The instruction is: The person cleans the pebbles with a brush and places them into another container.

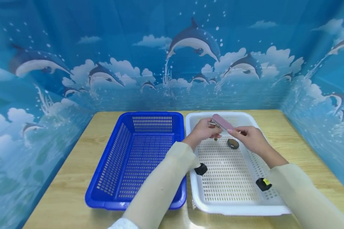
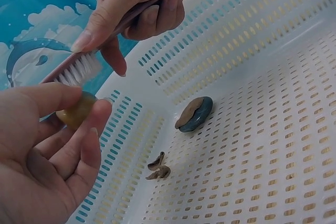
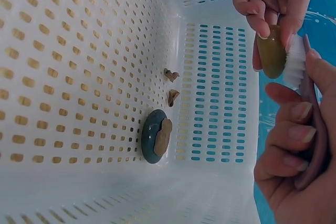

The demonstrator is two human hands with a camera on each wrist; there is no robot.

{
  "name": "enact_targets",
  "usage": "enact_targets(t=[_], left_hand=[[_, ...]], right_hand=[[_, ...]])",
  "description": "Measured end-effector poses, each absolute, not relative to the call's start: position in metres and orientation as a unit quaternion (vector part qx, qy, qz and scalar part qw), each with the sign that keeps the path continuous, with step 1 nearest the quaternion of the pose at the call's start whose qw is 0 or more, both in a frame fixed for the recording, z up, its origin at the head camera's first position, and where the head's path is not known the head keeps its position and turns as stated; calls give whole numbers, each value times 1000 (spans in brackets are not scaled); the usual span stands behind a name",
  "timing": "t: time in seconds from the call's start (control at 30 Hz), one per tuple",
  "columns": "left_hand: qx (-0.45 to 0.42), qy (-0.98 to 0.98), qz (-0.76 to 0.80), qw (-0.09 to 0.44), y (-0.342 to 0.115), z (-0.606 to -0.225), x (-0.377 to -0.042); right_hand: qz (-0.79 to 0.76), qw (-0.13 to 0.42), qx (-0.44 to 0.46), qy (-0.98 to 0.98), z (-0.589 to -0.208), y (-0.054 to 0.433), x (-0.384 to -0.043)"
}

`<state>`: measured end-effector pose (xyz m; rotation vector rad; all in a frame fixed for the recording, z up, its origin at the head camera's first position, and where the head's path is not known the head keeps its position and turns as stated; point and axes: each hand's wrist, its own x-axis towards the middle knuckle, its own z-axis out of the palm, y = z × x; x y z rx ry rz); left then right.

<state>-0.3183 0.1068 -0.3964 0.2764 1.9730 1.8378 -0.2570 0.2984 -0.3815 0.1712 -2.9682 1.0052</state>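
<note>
My left hand (image 1: 204, 131) pinches a smooth yellow-brown stone (image 3: 272, 52) between thumb and fingers, over the far part of the white basket (image 1: 230, 209). My right hand (image 1: 251, 139) grips a pink brush (image 1: 223, 122) by its handle. In the right wrist view its white bristles (image 3: 295, 62) meet the stone's side. Below the hands, a dark grey-green stone (image 2: 195, 115) with a brown patch on top lies on the basket floor. Small brown curled scraps (image 2: 158, 172) lie near it.
Left of the white basket stands a blue basket (image 1: 136, 205), side by side with it on the wooden table (image 1: 66, 187). Black pieces (image 1: 201, 169) sit by the white basket's sides, one with a yellow mark. A dolphin-print curtain (image 1: 126, 41) surrounds the table's back and sides.
</note>
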Motion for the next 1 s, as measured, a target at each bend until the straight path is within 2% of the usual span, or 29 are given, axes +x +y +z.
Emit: enact_targets(t=[0.43, 0.67, 1.0], left_hand=[[105, 707, 664, 219, 106, -397, -316], [105, 709, 667, 203, 104, -395, -316], [86, 704, 686, 164, 104, -394, -316]], right_hand=[[305, 13, 40, -951, -383, 298, -256], [299, 31, 39, -953, -382, 298, -257], [304, 17, 25, -952, -382, 298, -256]])
